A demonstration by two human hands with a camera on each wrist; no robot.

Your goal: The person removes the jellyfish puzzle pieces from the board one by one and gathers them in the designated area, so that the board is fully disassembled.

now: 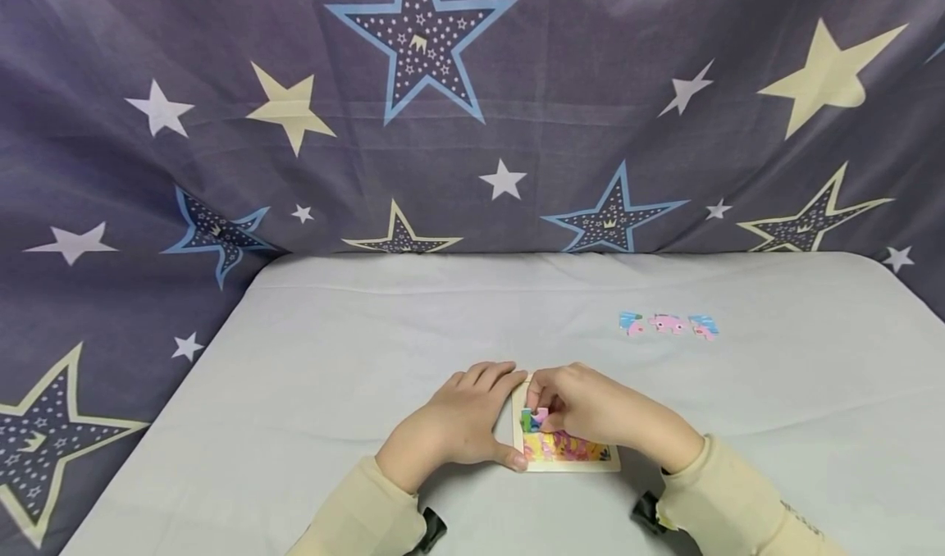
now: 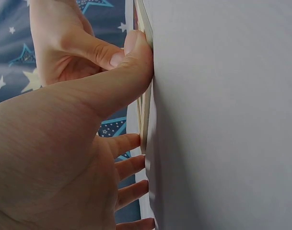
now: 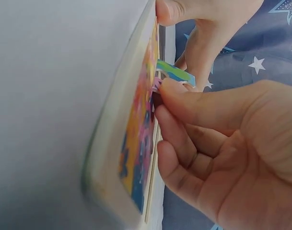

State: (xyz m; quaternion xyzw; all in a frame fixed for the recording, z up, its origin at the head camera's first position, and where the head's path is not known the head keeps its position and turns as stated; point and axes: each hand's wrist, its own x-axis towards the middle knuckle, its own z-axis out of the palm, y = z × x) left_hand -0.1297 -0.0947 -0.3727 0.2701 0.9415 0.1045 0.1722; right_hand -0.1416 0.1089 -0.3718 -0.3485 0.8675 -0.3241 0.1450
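A small jigsaw puzzle piece (image 1: 527, 420), green, blue and pink, is pinched between the thumb and fingers of my right hand (image 1: 591, 404). It tilts up over the upper left of a framed puzzle board (image 1: 572, 467) in the head view. In the right wrist view the piece (image 3: 177, 73) stands at an angle off the board's face. My left hand (image 1: 468, 417) rests along the board's left side, fingers extended, with the thumb on its near left corner. Yellow and pink pieces fill the board's near part; my right hand hides much of the rest.
Three loose puzzle pieces lie in a row farther back on the right: a blue-and-pink one (image 1: 631, 323), a pink one with eyes (image 1: 668, 324) and another blue-and-pink one (image 1: 704, 326). A pale cloth covers the table (image 1: 354, 351). Behind it hangs a dark star-patterned curtain (image 1: 517, 129).
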